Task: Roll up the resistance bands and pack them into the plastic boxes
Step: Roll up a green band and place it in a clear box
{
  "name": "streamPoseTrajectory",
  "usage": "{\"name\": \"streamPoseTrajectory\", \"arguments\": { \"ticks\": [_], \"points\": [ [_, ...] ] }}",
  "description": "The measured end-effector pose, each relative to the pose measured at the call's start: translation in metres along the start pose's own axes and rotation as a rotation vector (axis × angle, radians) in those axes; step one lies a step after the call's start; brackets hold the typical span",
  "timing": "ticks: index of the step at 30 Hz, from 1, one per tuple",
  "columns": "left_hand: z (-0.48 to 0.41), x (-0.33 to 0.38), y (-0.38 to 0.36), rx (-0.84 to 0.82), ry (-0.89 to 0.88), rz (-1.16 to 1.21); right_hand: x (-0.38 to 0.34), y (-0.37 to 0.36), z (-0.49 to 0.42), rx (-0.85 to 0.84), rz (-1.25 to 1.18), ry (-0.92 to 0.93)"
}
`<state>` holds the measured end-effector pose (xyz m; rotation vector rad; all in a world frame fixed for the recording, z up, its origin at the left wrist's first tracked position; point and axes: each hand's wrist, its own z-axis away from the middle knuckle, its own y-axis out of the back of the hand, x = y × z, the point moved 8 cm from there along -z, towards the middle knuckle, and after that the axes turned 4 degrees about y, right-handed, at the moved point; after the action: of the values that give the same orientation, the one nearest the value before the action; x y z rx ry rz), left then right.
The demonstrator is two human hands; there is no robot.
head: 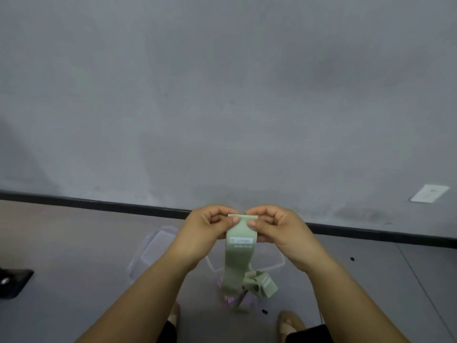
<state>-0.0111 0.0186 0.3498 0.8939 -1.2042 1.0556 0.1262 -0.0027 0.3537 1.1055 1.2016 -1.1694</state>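
A pale green resistance band [238, 258] with a white label hangs down in front of me. My left hand [210, 225] pinches its top left corner and my right hand [270, 226] pinches its top right corner, thumbs on the near face. Its lower end reaches a heap on the floor, where another green band [264, 284] lies crumpled over pink or lilac bands [243, 299]. A clear plastic box [274, 264] sits behind the heap, mostly hidden by my arms. A clear plastic lid or second box [154, 248] lies to the left.
The grey floor meets a grey wall along a black skirting strip [123, 205]. A dark object [12, 282] sits at the left edge. A white wall plate [429, 193] is at the far right. My feet [289, 323] show at the bottom.
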Motion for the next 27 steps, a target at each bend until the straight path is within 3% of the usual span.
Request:
{"name": "streamPoseTrajectory", "arguments": {
  "ticks": [6, 18, 27],
  "points": [
    [-0.056, -0.051, 0.005, 0.001, 0.093, 0.05, 0.056, 0.013, -0.05, -0.011, 0.001, -0.054],
    [-0.096, -0.08, 0.017, 0.048, 0.152, 0.003, 0.087, 0.02, -0.09, 0.07, 0.27, 0.116],
    [-0.104, -0.082, 0.026, 0.112, 0.117, -0.112, 0.104, 0.014, -0.097, -0.004, 0.016, -0.097]
  ]
}}
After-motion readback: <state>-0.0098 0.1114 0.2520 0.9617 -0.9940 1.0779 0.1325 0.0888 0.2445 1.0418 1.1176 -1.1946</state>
